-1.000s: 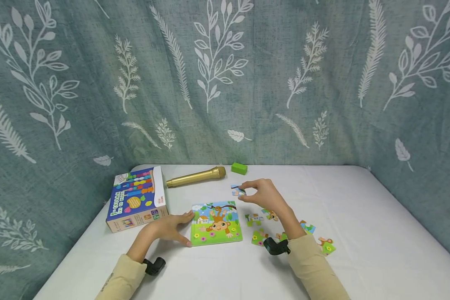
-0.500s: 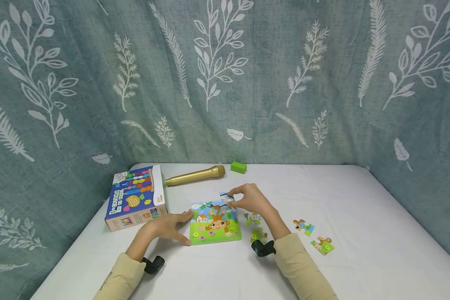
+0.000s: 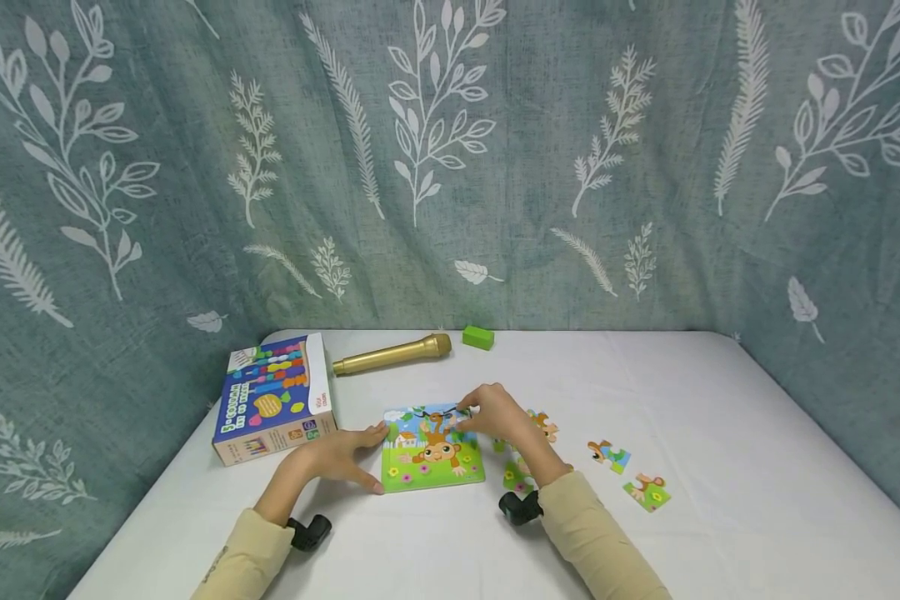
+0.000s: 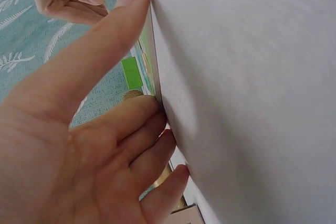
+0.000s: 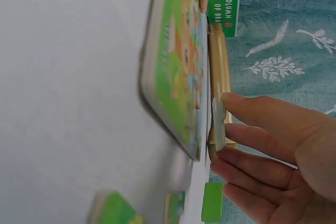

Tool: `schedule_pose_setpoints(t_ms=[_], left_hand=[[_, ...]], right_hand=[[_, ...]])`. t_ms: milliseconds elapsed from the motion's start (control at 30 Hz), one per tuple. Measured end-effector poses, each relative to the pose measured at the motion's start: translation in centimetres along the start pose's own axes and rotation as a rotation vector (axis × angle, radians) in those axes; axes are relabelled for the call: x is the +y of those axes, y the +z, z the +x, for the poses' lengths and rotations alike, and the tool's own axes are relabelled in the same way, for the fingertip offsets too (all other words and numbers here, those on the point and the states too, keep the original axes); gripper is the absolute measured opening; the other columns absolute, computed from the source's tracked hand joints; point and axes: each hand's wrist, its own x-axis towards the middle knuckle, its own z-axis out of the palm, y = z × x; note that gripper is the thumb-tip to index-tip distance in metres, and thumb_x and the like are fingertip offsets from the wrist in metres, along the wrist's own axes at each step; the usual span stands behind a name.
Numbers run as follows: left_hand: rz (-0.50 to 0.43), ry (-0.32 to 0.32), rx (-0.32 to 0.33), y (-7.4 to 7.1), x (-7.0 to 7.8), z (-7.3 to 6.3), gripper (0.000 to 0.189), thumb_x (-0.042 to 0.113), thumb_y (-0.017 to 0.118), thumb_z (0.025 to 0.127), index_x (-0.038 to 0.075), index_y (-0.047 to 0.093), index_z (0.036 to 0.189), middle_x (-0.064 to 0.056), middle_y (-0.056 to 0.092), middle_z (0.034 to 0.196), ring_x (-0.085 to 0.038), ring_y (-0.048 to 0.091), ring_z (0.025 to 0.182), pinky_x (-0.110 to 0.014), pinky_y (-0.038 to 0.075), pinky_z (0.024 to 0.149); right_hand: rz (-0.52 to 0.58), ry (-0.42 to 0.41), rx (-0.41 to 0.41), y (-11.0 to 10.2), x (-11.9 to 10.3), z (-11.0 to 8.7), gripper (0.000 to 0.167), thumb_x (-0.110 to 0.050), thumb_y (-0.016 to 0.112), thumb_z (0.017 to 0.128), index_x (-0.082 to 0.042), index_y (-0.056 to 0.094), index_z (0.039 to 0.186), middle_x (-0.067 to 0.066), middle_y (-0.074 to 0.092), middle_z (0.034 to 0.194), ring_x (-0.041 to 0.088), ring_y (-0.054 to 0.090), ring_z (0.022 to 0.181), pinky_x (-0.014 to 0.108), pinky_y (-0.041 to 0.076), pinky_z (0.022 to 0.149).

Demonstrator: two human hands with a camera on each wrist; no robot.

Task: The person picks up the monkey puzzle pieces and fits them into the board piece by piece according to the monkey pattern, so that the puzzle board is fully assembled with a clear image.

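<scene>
Puzzle piece [image 5: 219, 124] sits in the grip of the right hand [image 3: 493, 412], pinched between thumb and fingertips, over the far right corner of the monkey puzzle board [image 3: 412, 477]. Whether it touches the board I cannot tell. The grip of the left hand [image 3: 337, 454] is wide: thumb and fingers are spread along the board's left edge, with the thumb at the near left corner, and they touch it.

Compared with a second ago, the piece has come from beyond the board's far right corner to over that corner, and the right hand has shifted left and nearer with it. The left hand and the board stay where they were. Half a second ago the right arm hid a loose piece [image 3: 543, 425] that now shows beside it.

Two more loose pieces lie partly behind the right hand and wrist, just right of the board, and another pair [image 3: 647, 492] lies farther right. On the white counter [image 3: 720, 392], a gold microphone [image 3: 392, 354] and a green block [image 3: 478, 337] lie at the far side, with a blue box [image 3: 273, 400] at the left
</scene>
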Motion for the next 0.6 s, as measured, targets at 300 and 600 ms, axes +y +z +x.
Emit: schedule_pose_setpoints(t_ms=[300,600], left_hand=[[0.016,0.008,0.0,-0.1,0.1,0.1,0.096,0.046,0.081,0.072,0.013,0.035,0.15,-0.01,0.027,0.156,-0.033,0.024,0.142,-0.051,0.022,0.114],[0.031,-0.013,-0.003,-0.1,0.0,0.2,0.096,0.047,0.081,0.072,0.015,0.035,0.15,-0.009,0.027,0.156,-0.033,0.024,0.142,-0.05,0.022,0.114]], right_hand=[[-0.018,0.001,0.009,0.8,0.3,0.3,0.031,-0.019,0.081,0.079,-0.005,0.074,0.106,0.011,0.069,0.11,0.031,0.06,0.107,0.043,0.051,0.09],[-0.039,0.012,0.011,1.4,0.5,0.5,0.035,-0.023,0.081,0.079,-0.004,0.073,0.108,0.013,0.068,0.113,0.03,0.061,0.109,0.043,0.051,0.092]])
